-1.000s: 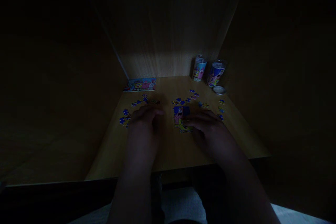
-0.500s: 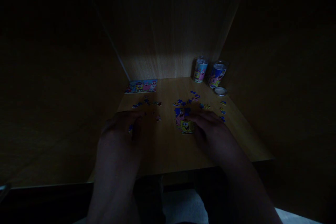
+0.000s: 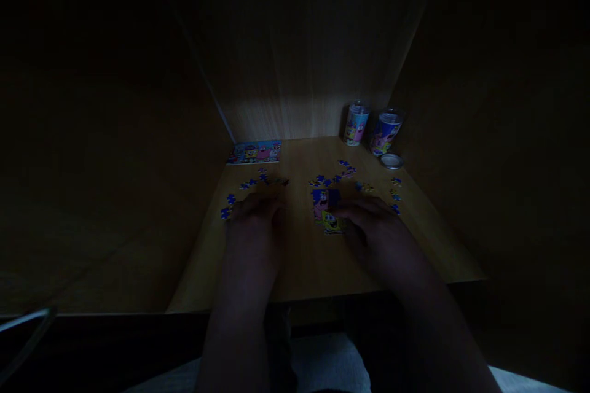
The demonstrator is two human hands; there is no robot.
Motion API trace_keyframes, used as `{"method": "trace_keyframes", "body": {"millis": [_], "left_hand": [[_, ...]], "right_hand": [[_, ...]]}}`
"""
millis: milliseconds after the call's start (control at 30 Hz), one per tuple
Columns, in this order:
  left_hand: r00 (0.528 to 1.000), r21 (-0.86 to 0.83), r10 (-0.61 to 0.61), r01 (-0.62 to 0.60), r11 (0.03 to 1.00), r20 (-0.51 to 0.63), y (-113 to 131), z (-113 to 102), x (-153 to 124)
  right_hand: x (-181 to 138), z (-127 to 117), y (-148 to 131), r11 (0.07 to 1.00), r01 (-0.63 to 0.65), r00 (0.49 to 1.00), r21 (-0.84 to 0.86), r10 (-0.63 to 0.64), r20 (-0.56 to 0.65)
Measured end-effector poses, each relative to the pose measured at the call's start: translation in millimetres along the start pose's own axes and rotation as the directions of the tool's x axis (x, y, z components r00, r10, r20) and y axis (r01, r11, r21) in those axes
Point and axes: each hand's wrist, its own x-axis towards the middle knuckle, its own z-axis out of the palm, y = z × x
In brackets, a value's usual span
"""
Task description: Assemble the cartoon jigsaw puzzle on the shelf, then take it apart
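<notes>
A partly joined jigsaw puzzle lies on the table, showing a pink and a yellow cartoon figure on blue. My right hand is at its right edge, fingers bent and fingertips pressed on the yellow part. To the left, my left hand is over the tabletop with its fingers curled together, pointing away from me. The fingertips are dark, and whatever they hold is hidden. Blue loose puzzle pieces lie just left of this hand.
More loose pieces are scattered behind the puzzle, with others at the right. A picture card lies at the back left. Two printed cans and a round lid stand at the back right. Wooden panels enclose the table.
My left hand has moved right, from beside the left pieces to where a loose piece lay, and its fingers have drawn together. My right hand stays at the puzzle. The view has shifted slightly.
</notes>
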Motion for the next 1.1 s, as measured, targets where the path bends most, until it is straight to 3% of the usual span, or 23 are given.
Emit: {"method": "trace_keyframes", "body": {"millis": [200, 333, 833, 967, 1100], "left_hand": [[0.996, -0.15, 0.071, -0.064, 0.987, 0.044, 0.0, 8.9, 1.4], [0.982, -0.301, 0.132, -0.086, 0.95, 0.135, -2.0, 8.6, -0.3], [0.975, -0.359, 0.146, -0.077, 0.93, 0.169, -3.0, 10.3, -1.2], [0.981, -0.275, 0.136, -0.093, 0.957, 0.14, -1.0, 7.7, -1.6], [0.999, -0.029, 0.034, -0.033, 0.999, 0.027, -1.1, 3.5, -2.0]], "right_hand": [[0.8, -0.2, 0.0, 1.0, -0.015, 1.0, -0.009, 0.015, 0.015], [1.2, -0.1, 0.5, 1.0, -0.006, 1.0, -0.005, 0.006, 0.018], [1.3, -0.9, -0.3, 1.0, -0.017, 0.999, 0.001, 0.017, 0.027], [1.5, -1.0, -1.0, 1.0, -0.015, 1.0, 0.009, 0.014, 0.022], [1.8, -1.8, -3.0, 1.0, -0.006, 1.0, 0.004, 0.006, 0.009]]}}
